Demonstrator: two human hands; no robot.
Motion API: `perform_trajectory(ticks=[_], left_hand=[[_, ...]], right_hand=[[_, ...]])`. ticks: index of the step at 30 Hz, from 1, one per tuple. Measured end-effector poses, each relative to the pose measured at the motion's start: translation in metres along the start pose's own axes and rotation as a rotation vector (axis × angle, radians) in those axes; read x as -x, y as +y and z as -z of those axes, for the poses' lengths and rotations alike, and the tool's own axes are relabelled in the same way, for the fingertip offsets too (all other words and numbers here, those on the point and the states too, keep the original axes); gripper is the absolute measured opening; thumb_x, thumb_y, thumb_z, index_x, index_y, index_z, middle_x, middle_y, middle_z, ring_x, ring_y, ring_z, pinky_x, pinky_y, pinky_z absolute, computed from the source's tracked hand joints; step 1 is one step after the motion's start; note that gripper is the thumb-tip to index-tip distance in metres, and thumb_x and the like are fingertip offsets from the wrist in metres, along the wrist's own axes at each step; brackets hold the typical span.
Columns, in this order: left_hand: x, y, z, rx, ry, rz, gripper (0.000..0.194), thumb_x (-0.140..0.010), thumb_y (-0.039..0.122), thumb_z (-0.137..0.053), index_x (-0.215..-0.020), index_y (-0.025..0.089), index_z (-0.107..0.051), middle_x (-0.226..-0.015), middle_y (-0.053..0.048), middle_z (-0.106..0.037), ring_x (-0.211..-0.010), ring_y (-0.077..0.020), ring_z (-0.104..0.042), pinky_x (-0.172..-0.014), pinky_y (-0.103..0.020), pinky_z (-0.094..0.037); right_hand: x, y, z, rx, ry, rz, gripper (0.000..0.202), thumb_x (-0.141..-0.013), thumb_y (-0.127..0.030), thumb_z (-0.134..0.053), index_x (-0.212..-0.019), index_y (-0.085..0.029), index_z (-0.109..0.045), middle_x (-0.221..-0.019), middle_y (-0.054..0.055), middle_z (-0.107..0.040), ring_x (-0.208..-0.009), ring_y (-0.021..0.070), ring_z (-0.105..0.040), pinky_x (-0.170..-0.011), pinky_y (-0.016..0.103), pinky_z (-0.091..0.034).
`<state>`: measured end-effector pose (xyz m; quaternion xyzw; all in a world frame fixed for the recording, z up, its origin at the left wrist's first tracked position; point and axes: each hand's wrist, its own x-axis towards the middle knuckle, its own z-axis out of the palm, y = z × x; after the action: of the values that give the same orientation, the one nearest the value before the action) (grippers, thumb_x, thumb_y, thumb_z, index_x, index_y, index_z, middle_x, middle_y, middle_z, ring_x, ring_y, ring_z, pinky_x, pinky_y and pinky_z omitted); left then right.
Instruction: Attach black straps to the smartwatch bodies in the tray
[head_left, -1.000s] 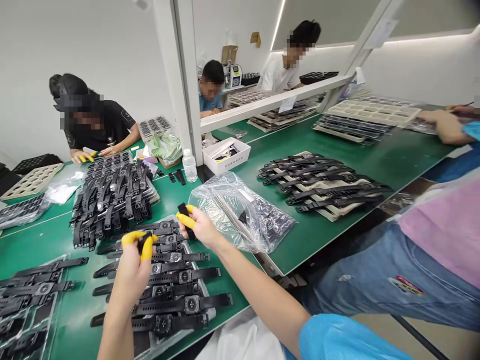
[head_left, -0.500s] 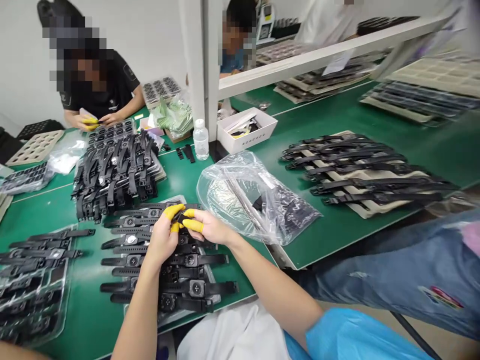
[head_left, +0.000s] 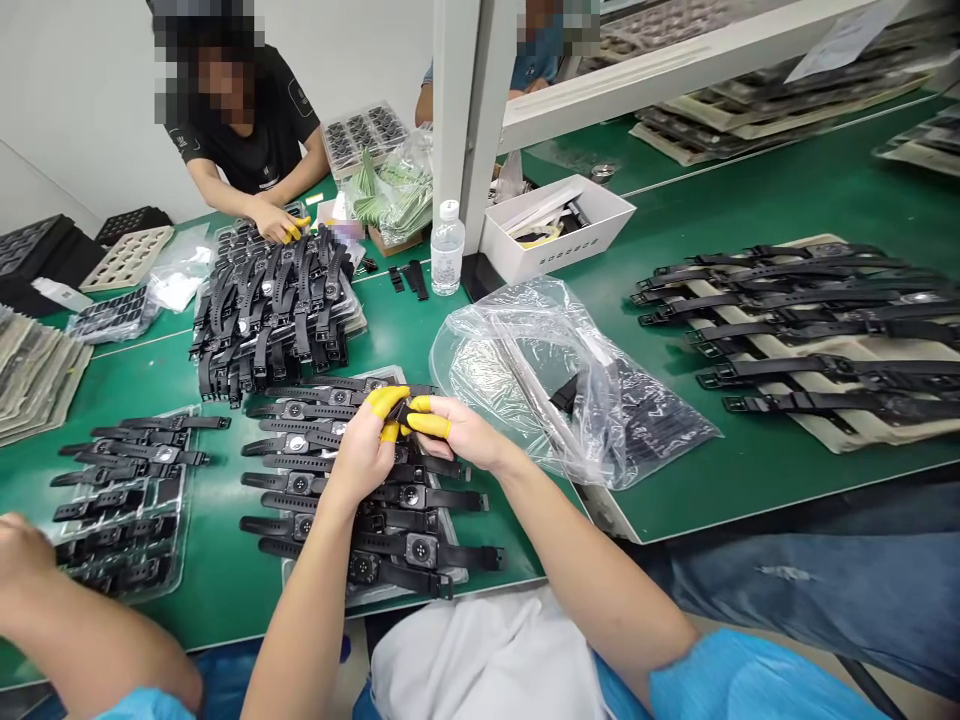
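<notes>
My left hand and my right hand, both with yellow finger covers, pinch a small black watch part between them. The part is mostly hidden by the fingers. Beneath my hands lies a clear tray loaded with black watches, their straps sticking out to both sides. To the right of my hands is a clear plastic bag with dark contents.
Behind is a pile of strapped watches; a bottle and white box stand by the post. Another watch tray lies left, near a co-worker's arm. Watches on a beige tray lie right. Someone sits opposite.
The view has shifted, so the table's things sit farther right in it. My hands keep their pinch. The person opposite has moved a hand onto the watch pile; a co-worker's arm shows more at left.
</notes>
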<state>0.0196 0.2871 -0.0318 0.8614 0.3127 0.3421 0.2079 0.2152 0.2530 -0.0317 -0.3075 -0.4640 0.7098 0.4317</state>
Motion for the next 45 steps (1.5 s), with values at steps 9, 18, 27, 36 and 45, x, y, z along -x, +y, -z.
perform_trajectory(ticks=[9, 18, 27, 36, 45], left_hand=[[0.0, 0.003, -0.005, 0.026, 0.051, 0.028, 0.044, -0.101, 0.011, -0.046, -0.143, 0.02, -0.057, -0.137, -0.013, -0.068, -0.132, -0.024, -0.064, -0.113, -0.043, -0.056], [0.003, 0.0, -0.006, 0.019, -0.01, -0.02, 0.056, -0.094, 0.004, -0.044, -0.148, 0.02, -0.052, -0.142, -0.013, -0.066, -0.136, -0.0232, -0.062, -0.114, -0.043, -0.055], [0.001, 0.006, -0.008, 0.022, 0.09, 0.051, 0.041, -0.104, 0.014, -0.043, -0.144, 0.02, -0.054, -0.135, -0.014, -0.067, -0.132, -0.0236, -0.064, -0.111, -0.043, -0.057], [0.004, 0.002, -0.009, -0.016, 0.025, -0.032, 0.056, -0.098, 0.007, -0.043, -0.151, 0.022, -0.051, -0.142, -0.013, -0.065, -0.137, -0.0238, -0.061, -0.115, -0.044, -0.054], [0.004, 0.002, -0.013, -0.022, 0.069, -0.002, 0.048, -0.101, 0.012, -0.042, -0.147, 0.021, -0.053, -0.134, -0.013, -0.067, -0.129, -0.0236, -0.064, -0.111, -0.043, -0.056]], right_hand=[[0.006, -0.003, 0.007, -0.042, 0.016, 0.017, 0.03, -0.096, -0.048, -0.064, -0.093, -0.019, -0.059, -0.043, -0.012, -0.043, -0.039, 0.0079, -0.029, -0.044, 0.023, -0.025], [0.006, -0.003, 0.004, 0.033, -0.001, -0.055, 0.034, -0.094, -0.052, -0.066, -0.088, -0.02, -0.056, -0.048, -0.01, -0.05, -0.036, 0.0062, -0.028, -0.039, 0.022, -0.017], [0.003, -0.003, 0.004, -0.071, 0.072, -0.073, 0.032, -0.092, -0.05, -0.067, -0.095, -0.019, -0.058, -0.047, -0.011, -0.045, -0.037, 0.0063, -0.025, -0.038, 0.022, -0.015], [0.005, 0.0, 0.005, -0.056, -0.037, -0.045, 0.037, -0.092, -0.054, -0.069, -0.086, -0.021, -0.055, -0.045, -0.01, -0.047, -0.037, 0.0072, -0.03, -0.04, 0.022, -0.022], [0.002, 0.005, 0.002, -0.122, 0.04, -0.043, 0.035, -0.092, -0.052, -0.07, -0.089, -0.021, -0.056, -0.044, -0.011, -0.044, -0.037, 0.0074, -0.028, -0.039, 0.022, -0.022]])
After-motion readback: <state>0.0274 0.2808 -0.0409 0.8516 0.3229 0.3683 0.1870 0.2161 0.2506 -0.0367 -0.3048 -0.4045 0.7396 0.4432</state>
